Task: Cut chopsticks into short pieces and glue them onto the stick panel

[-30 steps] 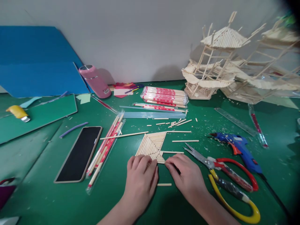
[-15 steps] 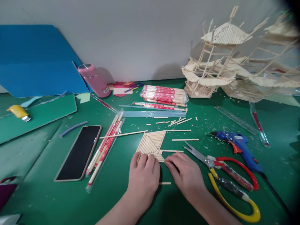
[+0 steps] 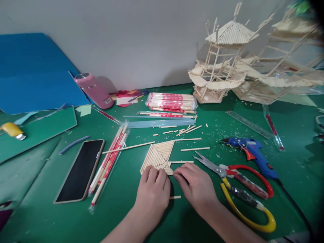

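Nearest, the left hand [image 3: 152,194] has crept forward since a second ago, its fingers now flat and together on the near corner of the stick panel [image 3: 159,156], which lies on the green mat [image 3: 50,209]. The right hand [image 3: 196,185] stays beside it, fingertips bunched at the panel's near right edge, perhaps on a short stick. Farther right lie the scissors [image 3: 240,192] and glue gun [image 3: 253,153], untouched, with the stick pagoda [image 3: 220,64] by the wall.

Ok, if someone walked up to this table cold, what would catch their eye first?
Probably the tall stick-built pagoda model standing at the back right against the wall. Next, in the front middle, the left hand and right hand press on the near edge of a flat triangular panel of sticks on the green mat. Right of the hands lie red-and-yellow-handled shears and a blue glue gun.
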The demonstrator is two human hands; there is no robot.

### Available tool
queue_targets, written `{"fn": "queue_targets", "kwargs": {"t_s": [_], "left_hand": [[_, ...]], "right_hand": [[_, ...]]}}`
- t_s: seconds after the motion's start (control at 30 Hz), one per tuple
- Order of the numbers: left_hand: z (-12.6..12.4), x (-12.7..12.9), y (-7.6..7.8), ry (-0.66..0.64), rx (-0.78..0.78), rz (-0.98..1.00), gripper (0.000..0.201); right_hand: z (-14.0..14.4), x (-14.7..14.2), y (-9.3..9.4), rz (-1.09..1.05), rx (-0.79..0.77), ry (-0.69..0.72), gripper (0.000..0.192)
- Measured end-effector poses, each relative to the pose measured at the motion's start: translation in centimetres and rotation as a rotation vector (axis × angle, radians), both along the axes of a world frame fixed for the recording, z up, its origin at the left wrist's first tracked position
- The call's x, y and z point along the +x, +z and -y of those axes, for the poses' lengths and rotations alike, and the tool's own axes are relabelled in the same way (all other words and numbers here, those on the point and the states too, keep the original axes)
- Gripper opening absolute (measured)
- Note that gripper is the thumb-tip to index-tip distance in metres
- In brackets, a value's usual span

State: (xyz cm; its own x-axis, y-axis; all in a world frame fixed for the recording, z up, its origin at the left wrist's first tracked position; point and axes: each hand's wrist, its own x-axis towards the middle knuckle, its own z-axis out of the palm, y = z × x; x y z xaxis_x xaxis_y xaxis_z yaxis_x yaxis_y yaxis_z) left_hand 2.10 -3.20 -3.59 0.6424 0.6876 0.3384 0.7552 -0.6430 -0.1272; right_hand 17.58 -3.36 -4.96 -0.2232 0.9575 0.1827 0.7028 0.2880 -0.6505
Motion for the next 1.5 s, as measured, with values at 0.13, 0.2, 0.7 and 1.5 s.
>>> {"fn": "queue_targets", "kwargs": {"t_s": [0.13,0.2,0.7,1.5], "left_hand": [[0.01,-0.01,0.01,-0.017,0.003,0.003,0.025],[0.02,-0.01,0.02,-0.023,0.003,0.003,0.025],[-0.06,0.07,0.1,-0.07,-0.003,-0.017,0.026],[-0.08,-0.22,-0.13,-0.093,-0.014,0.02,0.029]], "right_hand": [[-0.03,-0.01,0.05,0.01,0.001,0.002,0.02],[-0.03,-0.01,0.11,0.015,0.001,0.002,0.021],[0.07,0.02,0.04,0.024,0.011,-0.002,0.023],[0.0,-0.01,0.07,0.021,0.019,-0.006,0.022]]}}
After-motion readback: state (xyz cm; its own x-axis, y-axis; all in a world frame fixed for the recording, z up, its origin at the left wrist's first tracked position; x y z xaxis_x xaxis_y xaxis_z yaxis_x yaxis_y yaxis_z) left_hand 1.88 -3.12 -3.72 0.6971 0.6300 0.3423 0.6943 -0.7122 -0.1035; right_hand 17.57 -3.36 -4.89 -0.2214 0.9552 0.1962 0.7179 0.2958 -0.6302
